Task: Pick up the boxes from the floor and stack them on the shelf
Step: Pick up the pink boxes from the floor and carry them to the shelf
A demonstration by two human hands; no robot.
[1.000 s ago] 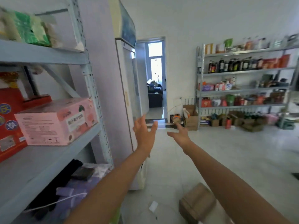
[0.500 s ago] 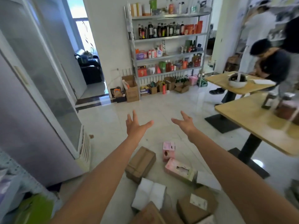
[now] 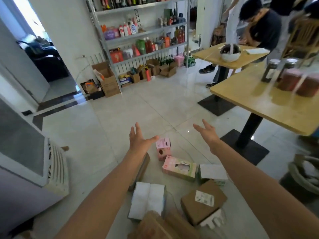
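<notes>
Here the tiled floor [image 3: 120, 118] lies open through the middle of the frame, hemmed by a white appliance [image 3: 25, 161] at the left edge and a wooden surface [image 3: 259, 104] on a black pedestal at the right. Both arms reach forward over it. The left hand [image 3: 138, 142] and the right hand [image 3: 207, 133] are spread wide, fingers apart, holding nothing. The boxes crowd the lower centre: a small pink box [image 3: 163, 147] just beside the left hand's thumb, a longer pink box [image 3: 179, 168] below it, and a brown carton [image 3: 203, 202] nearer the bottom edge.
</notes>
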